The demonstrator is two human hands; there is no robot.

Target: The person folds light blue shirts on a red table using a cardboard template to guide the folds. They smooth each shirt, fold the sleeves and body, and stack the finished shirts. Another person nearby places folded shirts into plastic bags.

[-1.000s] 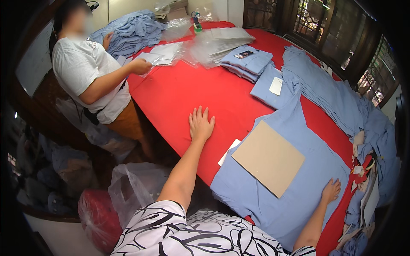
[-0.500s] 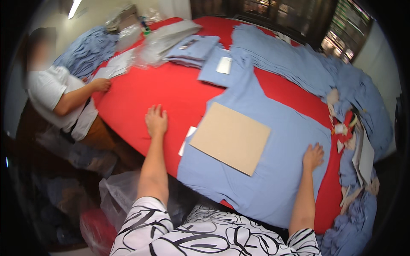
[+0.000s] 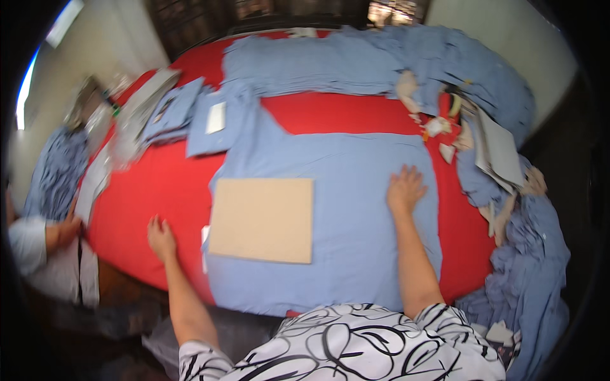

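Note:
A light blue garment (image 3: 356,209) lies spread flat on the red-covered table (image 3: 152,197) before me. On its left part rests a beige rectangular board (image 3: 262,219), touched by neither hand. My right hand (image 3: 406,189) is laid on the cloth near its right edge, fingers spread, holding nothing. Left of the board, my left hand (image 3: 162,238) is over the red cover with its fingers apart and nothing in them. A white sheet (image 3: 205,241) shows in part at the garment's left edge.
Folded blue garments (image 3: 170,113) and a white tag (image 3: 216,117) on blue cloth lie far left. Stacked blue cloth (image 3: 311,63) runs along the back. Scraps (image 3: 438,127), white sheets (image 3: 499,146) and heaped cloth (image 3: 534,247) line the right. A co-worker's hand (image 3: 63,232) is at the left edge.
My view has turned, so the table appears rotated. My left hand has drawn back toward the near edge; my right hand has slid farther up the garment. The board keeps its place on the cloth.

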